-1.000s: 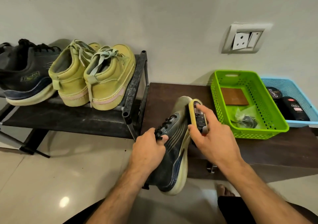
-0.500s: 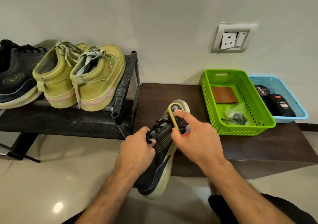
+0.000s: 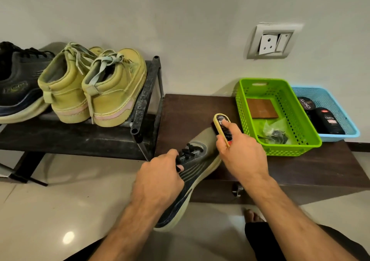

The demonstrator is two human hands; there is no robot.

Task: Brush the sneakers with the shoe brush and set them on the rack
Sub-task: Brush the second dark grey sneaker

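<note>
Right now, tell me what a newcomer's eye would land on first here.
First the action at center: the left hand grips a dark sneaker by its laces while the right hand holds a yellow shoe brush at its toe. Next the bright green basket on the dark bench at right, then the yellow-green shoes on the rack at left.

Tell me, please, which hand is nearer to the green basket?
The right. The right hand holds the shoe brush just beside the green basket, at its near left corner. The left hand grips the dark sneaker at its laces, farther left.
</note>
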